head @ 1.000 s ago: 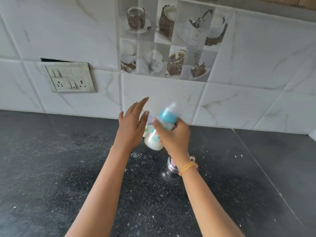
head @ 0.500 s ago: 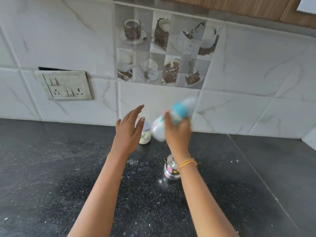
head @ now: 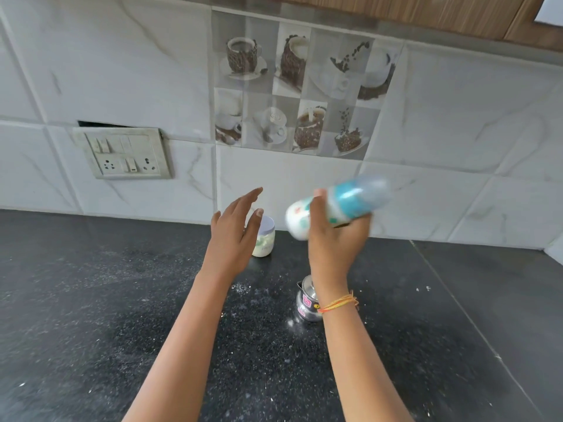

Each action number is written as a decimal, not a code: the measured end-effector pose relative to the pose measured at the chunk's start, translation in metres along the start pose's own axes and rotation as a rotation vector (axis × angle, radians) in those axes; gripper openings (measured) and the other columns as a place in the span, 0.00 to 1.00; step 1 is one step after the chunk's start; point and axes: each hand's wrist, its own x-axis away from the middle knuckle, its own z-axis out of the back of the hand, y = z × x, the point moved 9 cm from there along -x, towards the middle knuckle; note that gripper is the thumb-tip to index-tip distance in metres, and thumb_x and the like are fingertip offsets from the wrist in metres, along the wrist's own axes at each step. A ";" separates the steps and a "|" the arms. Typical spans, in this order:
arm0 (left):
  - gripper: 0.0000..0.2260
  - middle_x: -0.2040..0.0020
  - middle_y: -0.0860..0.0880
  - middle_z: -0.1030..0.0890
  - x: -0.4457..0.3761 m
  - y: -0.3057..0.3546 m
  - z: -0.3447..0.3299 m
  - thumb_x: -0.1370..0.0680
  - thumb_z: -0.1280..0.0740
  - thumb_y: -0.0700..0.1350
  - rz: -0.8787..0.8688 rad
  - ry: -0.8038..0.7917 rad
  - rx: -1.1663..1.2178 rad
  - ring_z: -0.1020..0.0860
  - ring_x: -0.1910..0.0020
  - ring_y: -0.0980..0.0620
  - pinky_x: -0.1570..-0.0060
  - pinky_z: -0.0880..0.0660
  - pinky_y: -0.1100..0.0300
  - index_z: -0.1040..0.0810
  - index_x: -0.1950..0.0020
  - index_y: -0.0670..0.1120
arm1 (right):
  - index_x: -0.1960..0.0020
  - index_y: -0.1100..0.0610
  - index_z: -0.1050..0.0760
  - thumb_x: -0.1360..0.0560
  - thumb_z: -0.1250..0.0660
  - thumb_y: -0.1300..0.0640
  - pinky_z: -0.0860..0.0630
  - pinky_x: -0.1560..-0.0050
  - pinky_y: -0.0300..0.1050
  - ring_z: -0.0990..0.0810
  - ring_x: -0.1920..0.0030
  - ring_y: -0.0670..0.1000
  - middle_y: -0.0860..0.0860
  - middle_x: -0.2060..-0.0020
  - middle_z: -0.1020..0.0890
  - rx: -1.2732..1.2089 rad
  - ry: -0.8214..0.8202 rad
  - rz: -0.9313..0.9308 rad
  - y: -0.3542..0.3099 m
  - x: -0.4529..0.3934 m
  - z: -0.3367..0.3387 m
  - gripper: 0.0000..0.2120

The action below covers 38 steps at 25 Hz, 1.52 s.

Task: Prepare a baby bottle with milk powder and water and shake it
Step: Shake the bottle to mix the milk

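The baby bottle (head: pixel 338 205), capped and milky, was gripped by the right hand (head: pixel 335 239) above the table (head: pixel 91 300), tilted and blurred; shaking was judged underway. The left hand (head: pixel 233 236) was held released, fingers straight. A firm grip was called for next.

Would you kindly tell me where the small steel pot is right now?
The steel pot stands on the black counter, centre-right, partly behind the right wrist and nearer than the powder jar.

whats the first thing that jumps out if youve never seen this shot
The blurred baby bottle with its teal collar, tilted nearly sideways in the right hand above the black counter. Beside it the left hand hangs open in the air, and a coffee-cup picture tile stands out on the white wall.
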 end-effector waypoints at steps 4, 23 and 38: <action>0.19 0.33 0.54 0.24 0.003 -0.003 -0.001 0.18 0.49 0.57 0.008 -0.012 0.000 0.23 0.38 0.48 0.37 0.32 0.35 0.35 0.27 0.59 | 0.49 0.62 0.24 0.30 0.24 0.55 0.23 0.56 0.43 0.18 0.62 0.45 0.51 0.60 0.18 0.155 -0.238 -0.264 0.036 0.007 -0.026 0.16; 0.17 0.36 0.55 0.22 0.006 -0.001 0.008 0.18 0.47 0.56 0.027 -0.011 0.030 0.23 0.40 0.51 0.40 0.29 0.35 0.34 0.29 0.61 | 0.51 0.55 0.25 0.33 0.22 0.57 0.20 0.54 0.47 0.18 0.58 0.48 0.50 0.57 0.18 0.130 -0.215 -0.151 0.004 0.005 -0.018 0.16; 0.18 0.40 0.53 0.20 0.015 0.009 0.015 0.18 0.46 0.54 0.026 -0.004 0.047 0.21 0.46 0.50 0.41 0.28 0.38 0.31 0.29 0.56 | 0.47 0.56 0.26 0.34 0.24 0.56 0.19 0.49 0.49 0.17 0.53 0.45 0.49 0.52 0.18 -0.254 0.052 0.197 -0.084 -0.017 0.007 0.19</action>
